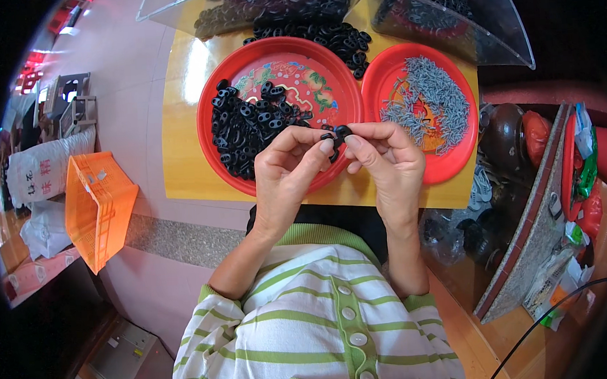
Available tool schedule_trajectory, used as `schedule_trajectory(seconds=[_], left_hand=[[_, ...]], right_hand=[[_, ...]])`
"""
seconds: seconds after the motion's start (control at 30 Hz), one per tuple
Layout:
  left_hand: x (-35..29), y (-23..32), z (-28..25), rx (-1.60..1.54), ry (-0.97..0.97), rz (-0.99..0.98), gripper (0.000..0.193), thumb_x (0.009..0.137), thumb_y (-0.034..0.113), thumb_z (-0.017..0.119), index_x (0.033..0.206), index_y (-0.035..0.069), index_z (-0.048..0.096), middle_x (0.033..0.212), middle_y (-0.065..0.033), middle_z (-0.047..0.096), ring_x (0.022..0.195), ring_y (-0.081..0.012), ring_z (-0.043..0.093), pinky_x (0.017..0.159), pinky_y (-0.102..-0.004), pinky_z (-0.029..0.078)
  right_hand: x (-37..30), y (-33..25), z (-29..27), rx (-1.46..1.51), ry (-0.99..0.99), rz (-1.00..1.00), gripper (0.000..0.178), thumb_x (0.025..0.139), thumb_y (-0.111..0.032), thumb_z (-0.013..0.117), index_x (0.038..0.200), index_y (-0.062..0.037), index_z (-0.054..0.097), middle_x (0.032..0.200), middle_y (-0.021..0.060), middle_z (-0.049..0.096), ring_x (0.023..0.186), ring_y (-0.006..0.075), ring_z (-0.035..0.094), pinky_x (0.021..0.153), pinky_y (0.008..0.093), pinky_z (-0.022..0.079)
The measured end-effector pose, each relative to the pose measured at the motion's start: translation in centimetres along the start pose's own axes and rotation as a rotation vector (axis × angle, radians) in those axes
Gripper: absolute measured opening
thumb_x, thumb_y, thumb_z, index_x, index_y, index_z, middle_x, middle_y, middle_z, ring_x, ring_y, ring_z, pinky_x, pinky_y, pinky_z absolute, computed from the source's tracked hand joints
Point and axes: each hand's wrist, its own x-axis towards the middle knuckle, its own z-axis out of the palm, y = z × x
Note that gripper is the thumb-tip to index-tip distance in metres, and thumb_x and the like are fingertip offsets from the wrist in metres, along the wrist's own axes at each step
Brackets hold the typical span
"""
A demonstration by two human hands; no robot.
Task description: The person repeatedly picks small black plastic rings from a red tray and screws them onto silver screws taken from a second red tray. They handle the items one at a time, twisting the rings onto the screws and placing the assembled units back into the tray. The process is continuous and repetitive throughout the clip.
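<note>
My left hand point(288, 168) is closed, its thumb and forefinger pinching a small black plastic piece point(327, 137). Thumb and forefinger of my right hand point(390, 160) press on another black part point(342, 131), right against the first; whether the two are joined is hidden by the fingertips. Both hands are over the near right rim of a large round red tray point(209, 143) with a fruit pattern. Heaped on its left side are many black two-holed plastic pieces point(230, 128). A smaller red tray point(373, 75) to the right carries a pile of thin grey pins or screws point(442, 102).
Clear plastic bins point(500, 28) at the table's far edge hold more black pieces, some spilled onto the yellow table point(183, 147). An orange crate point(101, 205) stands on the floor at left, beside a white sack point(48, 163). Jars point(503, 137) and bags crowd the right.
</note>
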Motion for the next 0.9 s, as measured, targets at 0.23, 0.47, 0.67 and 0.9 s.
schedule_trajectory(seconds=[0.23, 0.47, 0.67, 0.9], left_hand=[[0.1, -0.1, 0.0, -0.062, -0.012, -0.035, 0.011, 0.086, 0.004, 0.062, 0.095, -0.002, 0.061, 0.083, -0.0073, 0.065, 0.069, -0.0101, 0.058, 0.065, -0.0226, 0.046], [0.2, -0.2, -0.4, -0.130, -0.065, -0.056, 0.013, 0.087, 0.005, 0.063, 0.097, -0.003, 0.063, 0.083, -0.0051, 0.065, 0.071, -0.0076, 0.059, 0.067, -0.0210, 0.049], [0.2, -0.4, -0.7, -0.207, -0.101, -0.080, 0.015, 0.086, 0.004, 0.063, 0.099, -0.004, 0.064, 0.084, -0.0062, 0.065, 0.071, -0.0084, 0.060, 0.068, -0.0219, 0.051], [0.1, -0.5, -0.6, -0.099, -0.074, -0.051, 0.016, 0.087, 0.004, 0.062, 0.100, -0.005, 0.065, 0.085, -0.0083, 0.066, 0.075, -0.0109, 0.062, 0.071, -0.0232, 0.053]], right_hand=[[-0.1, -0.2, 0.3, 0.010, -0.014, 0.002, 0.015, 0.087, -0.004, 0.063, 0.101, 0.0008, 0.060, 0.096, 0.0068, 0.066, 0.080, 0.0067, 0.061, 0.063, 0.0188, 0.052], [-0.1, -0.2, 0.2, -0.017, -0.021, -0.023, 0.015, 0.087, -0.002, 0.061, 0.101, 0.0016, 0.060, 0.094, 0.0068, 0.065, 0.080, 0.0077, 0.061, 0.063, 0.0197, 0.052], [-0.1, -0.2, 0.6, -0.015, -0.050, -0.071, 0.012, 0.088, -0.001, 0.059, 0.100, 0.0028, 0.060, 0.090, 0.0074, 0.064, 0.075, 0.0090, 0.061, 0.064, 0.0205, 0.053], [-0.1, 0.7, 0.5, 0.021, -0.054, -0.038, 0.012, 0.088, 0.000, 0.058, 0.099, 0.0033, 0.060, 0.088, 0.0075, 0.063, 0.072, 0.0090, 0.061, 0.063, 0.0208, 0.052]])
